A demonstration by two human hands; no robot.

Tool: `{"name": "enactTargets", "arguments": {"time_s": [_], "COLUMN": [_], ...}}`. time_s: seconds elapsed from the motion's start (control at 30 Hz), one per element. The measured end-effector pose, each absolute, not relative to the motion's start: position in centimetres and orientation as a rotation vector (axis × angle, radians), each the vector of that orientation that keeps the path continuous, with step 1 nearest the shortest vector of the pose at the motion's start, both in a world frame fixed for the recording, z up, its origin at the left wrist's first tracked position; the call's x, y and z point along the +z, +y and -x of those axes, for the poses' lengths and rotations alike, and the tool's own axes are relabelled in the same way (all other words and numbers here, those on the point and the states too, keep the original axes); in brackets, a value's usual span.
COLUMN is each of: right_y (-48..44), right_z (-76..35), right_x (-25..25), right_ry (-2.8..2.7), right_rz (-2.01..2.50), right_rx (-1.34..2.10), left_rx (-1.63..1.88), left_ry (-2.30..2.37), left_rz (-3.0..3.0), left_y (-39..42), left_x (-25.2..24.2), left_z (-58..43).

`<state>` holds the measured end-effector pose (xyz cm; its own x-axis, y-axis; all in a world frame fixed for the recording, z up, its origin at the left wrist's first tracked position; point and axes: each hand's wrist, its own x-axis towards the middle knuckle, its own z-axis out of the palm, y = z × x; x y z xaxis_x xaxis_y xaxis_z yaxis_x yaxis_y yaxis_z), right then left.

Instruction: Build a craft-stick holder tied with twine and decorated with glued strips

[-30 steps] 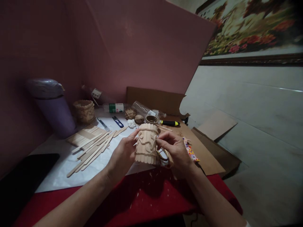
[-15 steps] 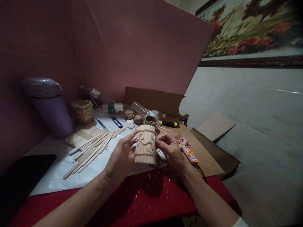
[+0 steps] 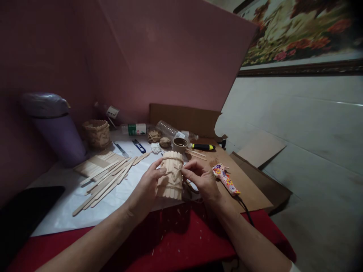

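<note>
My left hand [image 3: 150, 179] is wrapped round the left side of a small cup of upright craft sticks [image 3: 171, 181], tilted slightly above the front of the table. Twine bands ring the cup near its top and bottom, and a raised vine-and-leaf pattern crosses its front. At its right side my right hand [image 3: 200, 177] has thumb and forefinger pinched together against the pattern; whatever they hold is too small to make out. Behind that hand, a loop of cord lies partly hidden. A flower-patterned glue gun [image 3: 226, 179] with a black cord rests to the right.
Loose craft sticks [image 3: 104, 181] and a bundled pack lie left on white paper [image 3: 56, 211]. Farther back are a second decorated cup [image 3: 96, 135], blue thread snips [image 3: 138, 146], twine balls [image 3: 165, 142], a tape roll [image 3: 180, 143], plastic bottles [image 3: 137, 129] and a black-yellow cutter [image 3: 203, 147]. Scraps dot the red cloth [image 3: 181, 241].
The cup has turned in my left hand and shifted slightly left and down, so its pattern shows from another angle. My left thumb now lies across its front. My right hand has followed leftward.
</note>
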<state>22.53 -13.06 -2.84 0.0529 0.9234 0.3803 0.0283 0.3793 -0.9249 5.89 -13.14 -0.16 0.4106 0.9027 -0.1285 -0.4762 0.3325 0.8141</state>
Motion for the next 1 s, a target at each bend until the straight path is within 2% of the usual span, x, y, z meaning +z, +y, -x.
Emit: {"name": "enactTargets", "arguments": {"time_s": [0.77,1.0], "right_y": [-13.8,-14.3], "right_z": [-22.5,-22.4], "right_x": [-3.5,-3.2], "right_ry": [-1.481,-1.529], "right_rz": [0.988,1.036], "right_rx": [0.728,0.627], "left_rx": [1.011,0.893], "left_ry": [0.659,0.682], "left_rz": [-0.91,-0.929], "left_y": [-12.8,-13.0], "left_x": [-1.6,-1.6], "left_z": [-6.0,-5.8]}}
